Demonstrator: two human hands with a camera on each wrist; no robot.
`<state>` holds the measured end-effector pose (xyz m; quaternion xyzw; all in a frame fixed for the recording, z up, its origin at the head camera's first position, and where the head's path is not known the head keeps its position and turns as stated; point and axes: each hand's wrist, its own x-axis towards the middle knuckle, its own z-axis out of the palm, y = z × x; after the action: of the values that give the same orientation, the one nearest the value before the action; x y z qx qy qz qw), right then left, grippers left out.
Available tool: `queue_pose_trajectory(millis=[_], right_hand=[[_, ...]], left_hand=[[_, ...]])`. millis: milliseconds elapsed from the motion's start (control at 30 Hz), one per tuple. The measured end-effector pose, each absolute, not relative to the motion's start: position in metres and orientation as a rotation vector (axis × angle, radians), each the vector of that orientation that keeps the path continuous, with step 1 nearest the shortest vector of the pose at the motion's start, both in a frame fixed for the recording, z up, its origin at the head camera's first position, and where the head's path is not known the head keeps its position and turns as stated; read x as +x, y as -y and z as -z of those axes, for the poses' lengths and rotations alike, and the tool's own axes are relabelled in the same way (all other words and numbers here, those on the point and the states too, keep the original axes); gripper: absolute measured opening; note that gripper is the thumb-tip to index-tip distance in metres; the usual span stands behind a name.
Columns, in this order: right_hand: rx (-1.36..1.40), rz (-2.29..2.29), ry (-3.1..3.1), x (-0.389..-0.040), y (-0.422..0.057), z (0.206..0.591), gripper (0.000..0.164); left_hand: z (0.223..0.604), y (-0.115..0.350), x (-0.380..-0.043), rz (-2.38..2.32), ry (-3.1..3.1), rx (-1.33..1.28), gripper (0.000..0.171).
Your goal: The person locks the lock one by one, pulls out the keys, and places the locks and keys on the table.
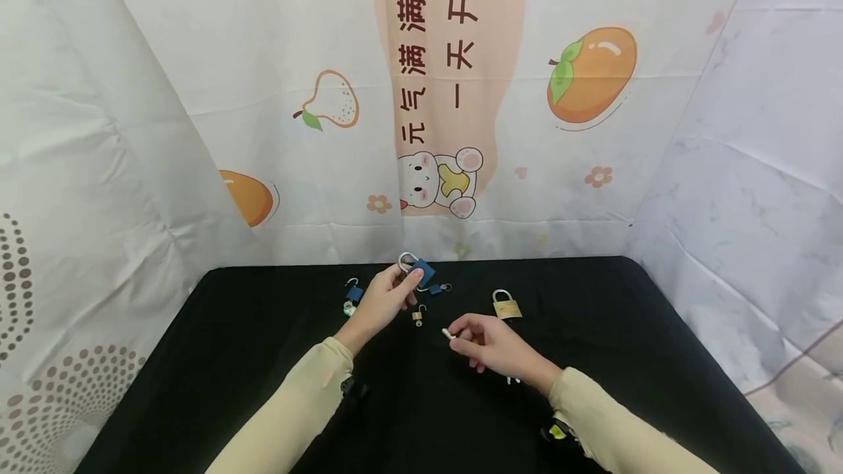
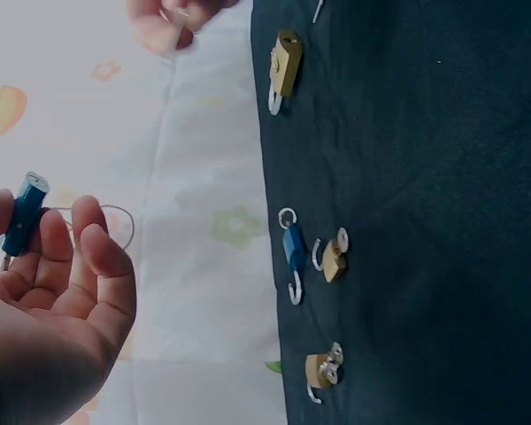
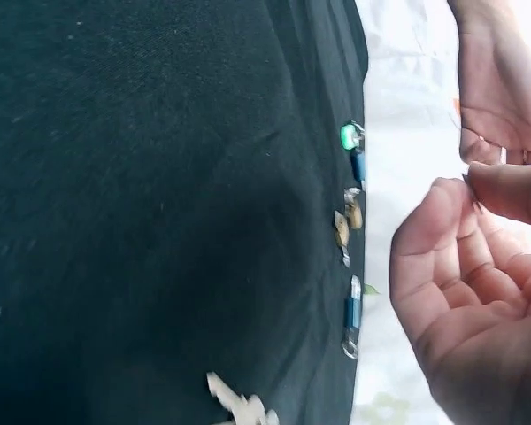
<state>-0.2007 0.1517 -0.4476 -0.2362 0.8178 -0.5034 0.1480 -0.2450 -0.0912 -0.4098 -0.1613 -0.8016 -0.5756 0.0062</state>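
In the head view my left hand (image 1: 384, 303) holds a blue padlock (image 1: 422, 271) up near the table's far edge, its silver shackle pointing up and left. Thumb and fingers pinch the lock body (image 2: 26, 212) in the left wrist view, with a thin loop behind the fingers. Lower and to the right, my right hand (image 1: 494, 344) pinches a small silvery key (image 1: 448, 333) between thumb and forefinger. Most of that key is hidden; only a thin edge shows at the fingertips (image 3: 436, 212) in the right wrist view.
A blue padlock (image 1: 354, 293) with an open shackle lies left of my left hand. A small brass padlock (image 1: 418, 315) and another blue padlock (image 1: 435, 289) lie nearby. The large brass padlock (image 1: 507, 308) stands behind my right hand, and loose keys (image 3: 243, 407) lie below it.
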Motion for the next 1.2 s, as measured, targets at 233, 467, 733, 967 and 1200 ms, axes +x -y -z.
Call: queue_pose_trajectory(millis=[233,467,733,967,1200], right_hand=[[-0.645,1.382,-2.263,-0.204,-0.122,0.466,0.022],[-0.554,1.453,-2.229,-0.206,-0.108,0.472,0.022],[-0.483,1.504,-2.249,-0.212,-0.115,0.461,0.027],[-0.409,1.686,-2.198,-0.223,-0.109,0.453,0.038],[-0.424,1.627,-2.151,-0.23,-0.093,0.459,0.042]], left_hand=[[0.418,0.092,-0.244,1.774,2.603,-0.46,0.03],[0.422,0.098,-0.242,1.751,2.633,-0.441,0.032],[0.424,0.107,-0.245,1.708,2.646,-0.437,0.033],[0.431,0.115,-0.239,1.643,2.769,-0.414,0.036],[0.454,0.12,-0.223,1.624,2.972,-0.24,0.034]])
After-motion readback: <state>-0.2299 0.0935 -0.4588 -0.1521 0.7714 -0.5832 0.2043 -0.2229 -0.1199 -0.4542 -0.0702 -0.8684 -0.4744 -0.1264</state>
